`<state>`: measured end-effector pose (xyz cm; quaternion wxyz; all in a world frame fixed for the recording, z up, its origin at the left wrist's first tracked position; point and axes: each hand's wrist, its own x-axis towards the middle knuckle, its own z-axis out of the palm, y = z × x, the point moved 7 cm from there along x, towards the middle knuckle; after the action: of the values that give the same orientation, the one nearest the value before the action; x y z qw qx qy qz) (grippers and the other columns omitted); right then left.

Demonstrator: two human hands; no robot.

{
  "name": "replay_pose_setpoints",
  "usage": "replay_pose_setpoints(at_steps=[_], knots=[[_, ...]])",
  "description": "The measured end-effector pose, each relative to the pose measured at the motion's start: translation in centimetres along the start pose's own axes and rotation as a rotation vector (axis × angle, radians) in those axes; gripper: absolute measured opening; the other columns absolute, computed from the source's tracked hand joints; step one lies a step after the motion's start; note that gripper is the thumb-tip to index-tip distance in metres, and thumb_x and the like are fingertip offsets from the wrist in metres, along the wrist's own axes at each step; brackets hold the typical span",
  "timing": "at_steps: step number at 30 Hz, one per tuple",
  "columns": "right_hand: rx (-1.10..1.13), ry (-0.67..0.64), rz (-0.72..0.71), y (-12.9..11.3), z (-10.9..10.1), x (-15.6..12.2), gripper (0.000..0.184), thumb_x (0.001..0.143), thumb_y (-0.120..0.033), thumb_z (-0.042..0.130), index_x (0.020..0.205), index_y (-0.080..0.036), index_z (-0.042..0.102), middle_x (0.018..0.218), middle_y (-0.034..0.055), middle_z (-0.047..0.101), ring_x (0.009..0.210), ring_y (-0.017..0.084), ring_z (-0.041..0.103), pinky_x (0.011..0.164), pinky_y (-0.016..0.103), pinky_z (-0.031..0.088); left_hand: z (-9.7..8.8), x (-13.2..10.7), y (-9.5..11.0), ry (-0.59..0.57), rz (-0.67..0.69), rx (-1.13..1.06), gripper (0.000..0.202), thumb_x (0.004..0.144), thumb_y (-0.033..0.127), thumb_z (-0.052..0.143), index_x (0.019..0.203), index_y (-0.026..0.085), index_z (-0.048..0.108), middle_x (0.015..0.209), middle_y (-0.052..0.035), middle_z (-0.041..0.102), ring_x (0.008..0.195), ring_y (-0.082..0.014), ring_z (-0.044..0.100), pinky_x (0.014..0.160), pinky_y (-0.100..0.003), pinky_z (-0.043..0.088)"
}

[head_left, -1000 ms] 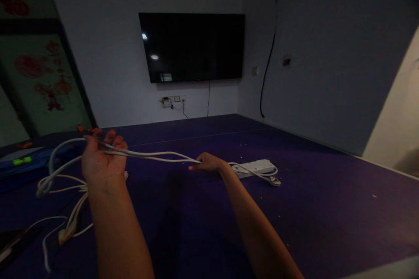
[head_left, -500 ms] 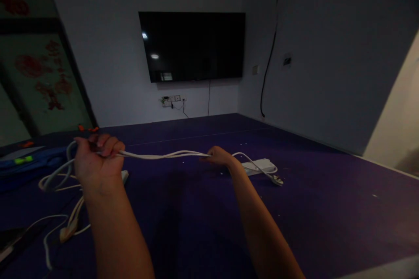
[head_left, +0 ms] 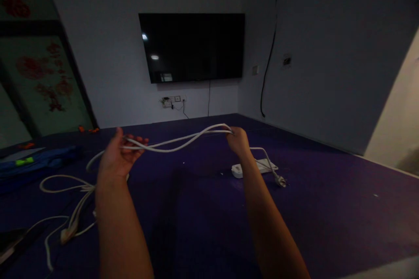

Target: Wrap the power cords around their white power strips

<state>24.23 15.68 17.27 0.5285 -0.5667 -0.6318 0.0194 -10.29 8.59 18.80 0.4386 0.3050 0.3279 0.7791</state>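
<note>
My right hand (head_left: 238,140) pinches the doubled white cord (head_left: 166,151), while my left hand (head_left: 118,159) cups it loosely, fingers unclenched, so the strands hang between them above the purple surface (head_left: 327,209). Beyond my right wrist lie a white power strip (head_left: 237,171) and a plug (head_left: 280,181).

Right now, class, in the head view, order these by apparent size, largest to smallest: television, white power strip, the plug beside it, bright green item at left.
1. Television
2. White power strip, partly hidden
3. Plug and bright green item: too alike to rank
</note>
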Motion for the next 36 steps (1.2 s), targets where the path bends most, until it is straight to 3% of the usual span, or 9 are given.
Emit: replay_pose_setpoints(at_steps=[3,6,12,17,24,27,30,32,36], knots=[[0.151,0.154,0.081,0.7,-1.9,0.2,0.042,0.082,-0.047,0.038,0.049,-0.019,0.039,0.046,-0.0024,0.034,0.046,0.01,0.031,0.046,0.024,0.021,0.4,0.7,-3.2,-0.114,-0.225,0.317,0.055,0.078,0.064,0.042,0.061,0.014,0.059,0.057,-0.012,0.064,0.048,-0.021,0.064,0.042,-0.027,0.048],[0.236,0.238,0.138,1.2,-3.1,0.1,0.044,0.082,-0.051,0.039,0.049,-0.02,0.034,0.045,-0.004,0.03,0.044,0.009,0.027,0.044,0.024,0.02,0.4,1.2,-6.6,-0.243,-0.411,0.529,0.083,0.061,0.086,0.024,0.057,0.012,0.062,0.049,-0.0169,0.061,0.039,-0.0214,0.059,0.035,-0.026,0.043],[0.126,0.307,0.156,0.8,-4.0,-0.3,0.047,0.084,-0.052,0.037,0.051,-0.019,0.044,0.045,-0.0015,0.038,0.043,0.01,0.032,0.045,0.024,0.022,-0.5,1.1,-12.8,-0.468,-0.637,0.927,0.094,0.05,0.092,0.014,0.048,0.011,0.061,0.043,-0.0199,0.057,0.033,-0.0208,0.053,0.032,-0.027,0.036],[-0.026,0.36,0.177,0.2,-4.3,-0.9,0.052,0.089,-0.047,0.029,0.065,-0.014,0.062,0.055,0.0071,0.054,0.05,0.016,0.047,0.049,0.026,0.029,-1.5,0.5,-14.9,-0.535,-0.724,1.15,0.091,0.048,0.092,0.015,0.044,0.012,0.058,0.041,-0.0207,0.055,0.033,-0.023,0.052,0.037,-0.032,0.037],[-0.261,0.317,0.383,0.5,-4.7,-1.4,0.05,0.092,-0.045,0.03,0.088,-0.013,0.07,0.079,0.0183,0.067,0.079,0.028,0.064,0.063,0.032,0.042,-3.0,0.6,-16.0,-0.681,-0.834,1.291,0.103,0.044,0.093,0.0,0.046,0.009,0.061,0.042,-0.0178,0.054,0.036,-0.0205,0.049,0.043,-0.032,0.036],[-0.309,0.29,0.436,0.5,-4.6,-1.5,0.051,0.093,-0.045,0.03,0.093,-0.014,0.069,0.083,0.0185,0.068,0.087,0.03,0.065,0.069,0.034,0.044,-2.5,0.9,-14.7,-0.809,-0.739,1.134,0.108,0.047,0.092,-0.002,0.057,0.008,0.066,0.049,-0.0161,0.059,0.038,-0.0187,0.05,0.041,-0.03,0.034],[-0.312,0.258,0.444,0.2,-4.2,-1.5,0.052,0.093,-0.046,0.028,0.093,-0.014,0.069,0.085,0.0189,0.068,0.089,0.031,0.065,0.07,0.035,0.045,0.3,1.0,-10.4,-0.835,-0.358,0.875,0.09,0.058,0.089,0.027,0.081,0.012,0.068,0.069,-0.0122,0.068,0.055,-0.0195,0.06,0.053,-0.031,0.043],[-0.307,0.221,0.436,-0.3,-3.7,-1.5,0.052,0.094,-0.046,0.027,0.094,-0.014,0.069,0.086,0.0189,0.068,0.089,0.031,0.065,0.069,0.034,0.045,2.8,-0.1,-7.5,-0.851,-0.1,0.789,0.075,0.059,0.075,0.054,0.104,0.016,0.063,0.097,-0.0134,0.068,0.086,-0.0247,0.063,0.074,-0.036,0.047],[-0.316,0.164,0.393,-1.7,-2.8,-1.6,0.05,0.094,-0.045,0.028,0.095,-0.015,0.068,0.086,0.0185,0.068,0.088,0.03,0.065,0.069,0.034,0.045,8.0,-4.3,-7.4,-1.001,0.078,0.867,0.107,0.05,0.055,0.076,0.139,0.017,0.03,0.139,-0.0192,0.04,0.128,-0.032,0.037,0.102,-0.047,0.03]])
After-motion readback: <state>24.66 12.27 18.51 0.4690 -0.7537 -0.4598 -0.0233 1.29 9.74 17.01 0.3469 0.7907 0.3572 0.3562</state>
